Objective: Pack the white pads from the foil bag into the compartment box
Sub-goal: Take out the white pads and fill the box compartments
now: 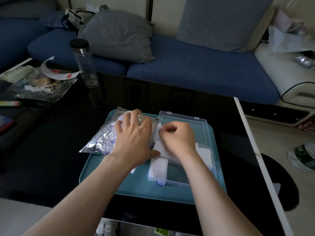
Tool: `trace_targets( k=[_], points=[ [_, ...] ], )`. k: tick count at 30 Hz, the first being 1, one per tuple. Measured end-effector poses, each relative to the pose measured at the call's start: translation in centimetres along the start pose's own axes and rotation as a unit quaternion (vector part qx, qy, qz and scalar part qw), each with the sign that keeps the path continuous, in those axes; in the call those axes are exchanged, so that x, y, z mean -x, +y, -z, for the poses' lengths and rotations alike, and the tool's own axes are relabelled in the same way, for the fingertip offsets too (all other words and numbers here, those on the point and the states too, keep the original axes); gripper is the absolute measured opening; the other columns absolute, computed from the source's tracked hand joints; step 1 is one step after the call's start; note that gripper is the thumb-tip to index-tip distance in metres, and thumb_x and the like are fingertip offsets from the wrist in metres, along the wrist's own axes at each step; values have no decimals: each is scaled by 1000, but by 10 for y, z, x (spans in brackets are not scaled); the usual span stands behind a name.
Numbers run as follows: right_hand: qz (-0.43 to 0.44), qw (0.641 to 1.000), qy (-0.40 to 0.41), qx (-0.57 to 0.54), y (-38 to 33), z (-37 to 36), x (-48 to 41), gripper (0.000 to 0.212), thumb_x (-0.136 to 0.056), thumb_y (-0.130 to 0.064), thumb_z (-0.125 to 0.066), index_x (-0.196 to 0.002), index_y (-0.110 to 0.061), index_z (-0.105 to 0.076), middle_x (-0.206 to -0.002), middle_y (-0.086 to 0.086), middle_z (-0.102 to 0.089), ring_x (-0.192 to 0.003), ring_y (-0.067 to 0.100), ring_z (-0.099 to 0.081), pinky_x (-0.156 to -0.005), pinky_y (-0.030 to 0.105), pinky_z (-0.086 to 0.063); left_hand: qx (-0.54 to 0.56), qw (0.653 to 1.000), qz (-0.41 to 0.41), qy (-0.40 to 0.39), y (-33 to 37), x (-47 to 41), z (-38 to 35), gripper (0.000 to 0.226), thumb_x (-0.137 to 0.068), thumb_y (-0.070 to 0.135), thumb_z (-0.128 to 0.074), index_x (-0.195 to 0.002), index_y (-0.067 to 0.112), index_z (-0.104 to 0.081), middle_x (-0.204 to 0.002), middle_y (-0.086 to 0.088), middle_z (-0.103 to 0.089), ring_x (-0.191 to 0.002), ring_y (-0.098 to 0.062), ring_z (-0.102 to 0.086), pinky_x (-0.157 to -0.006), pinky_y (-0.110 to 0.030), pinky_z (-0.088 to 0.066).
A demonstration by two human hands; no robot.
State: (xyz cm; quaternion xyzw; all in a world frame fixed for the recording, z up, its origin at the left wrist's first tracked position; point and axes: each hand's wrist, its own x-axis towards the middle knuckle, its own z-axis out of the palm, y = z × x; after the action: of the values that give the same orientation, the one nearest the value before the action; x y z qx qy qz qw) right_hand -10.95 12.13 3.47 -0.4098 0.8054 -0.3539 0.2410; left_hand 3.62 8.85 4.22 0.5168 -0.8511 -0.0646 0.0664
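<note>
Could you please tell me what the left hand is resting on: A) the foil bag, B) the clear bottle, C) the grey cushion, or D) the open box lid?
A: the left hand lies with fingers spread on the foil bag, while the right hand pinches a white pad beside it.

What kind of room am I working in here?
Most likely a home living room: a blue sofa with a grey cushion sits behind a black coffee table holding a glass dish.

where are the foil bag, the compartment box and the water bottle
foil bag (pixel 102 140), head view, crinkled lower left side
compartment box (pixel 177 181), head view, front wall
water bottle (pixel 86 65), head view, clear body
</note>
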Motion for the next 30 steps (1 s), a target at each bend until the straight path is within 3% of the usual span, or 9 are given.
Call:
trace_targets(
  k=[2,5,7,9,13,19,21,25,30],
  points=[
    [0,995,10,-104,-1,11,-1,10,-92,-22,-74,-97,-28,-81,-87,-17,-76,-85,0,-70,-71,13,-51,-1,1000,2,0,1,0,-2,91,-58,78,-82,-123,25,-48,-156,-8,-22,-143,-35,-23,-113,-55,-26],
    [28,993,36,-105,6,26,-4,19,-97,-17,-68,-107,-27,-81,-97,-15,-77,-91,-3,-69,-75,15,-51,-12,1000,7,-1,5,2,-3,104,-53,85,-80,-128,21,-45,-153,-9,-24,-139,-36,-26,-111,-56,-29],
    [29,997,-2,-74,11,29,-3,19,-99,-19,-69,-111,-30,-78,-100,-12,-76,-92,1,-69,-73,17,-50,-6,1000,14,-17,5,2,1,104,-51,84,-82,-126,22,-44,-151,-8,-23,-137,-37,-28,-111,-57,-30],
    [11,997,-50,-66,14,27,-1,17,-98,-20,-73,-110,-31,-76,-92,-8,-77,-85,5,-71,-69,21,-50,26,998,30,-40,2,1,7,88,-57,73,-84,-118,24,-43,-146,-6,-23,-136,-37,-28,-109,-56,-31],
    [48,999,-21,-8,20,16,2,7,-91,-24,-79,-97,-27,-78,-74,-9,-73,-73,5,-70,-70,25,-54,102,991,82,-27,-5,0,15,54,-75,43,-75,-112,20,-44,-134,-6,-31,-128,-37,-33,-101,-52,-34],
    [115,980,9,160,24,6,7,15,-88,-29,-80,-104,-29,-80,-97,-7,-72,-99,20,-66,-89,40,-58,183,974,132,-24,-12,-5,16,39,-83,40,-55,-112,16,-46,-127,-9,-41,-125,-39,-39,-101,-52,-41],
    [137,979,22,151,20,5,8,17,-92,-20,-74,-107,-23,-81,-101,-3,-74,-101,20,-67,-90,41,-58,212,968,131,7,-17,-8,15,27,-90,28,-52,-111,13,-46,-122,-10,-45,-121,-38,-43,-102,-47,-37],
    [210,975,59,48,-1,-3,11,20,-102,-14,-62,-115,-17,-77,-107,-3,-73,-98,11,-66,-89,26,-52,262,954,145,35,-20,-4,25,18,-100,6,-44,-118,4,-46,-117,-13,-47,-111,-34,-44,-97,-39,-31],
    [253,959,-16,127,-18,-26,16,33,-108,-18,-54,-138,-9,-66,-130,8,-61,-124,26,-52,-103,39,-46,266,946,180,46,-27,-5,24,24,-104,9,-39,-121,0,-53,-127,-22,-56,-117,-41,-52,-85,-37,-31]
  ],
)
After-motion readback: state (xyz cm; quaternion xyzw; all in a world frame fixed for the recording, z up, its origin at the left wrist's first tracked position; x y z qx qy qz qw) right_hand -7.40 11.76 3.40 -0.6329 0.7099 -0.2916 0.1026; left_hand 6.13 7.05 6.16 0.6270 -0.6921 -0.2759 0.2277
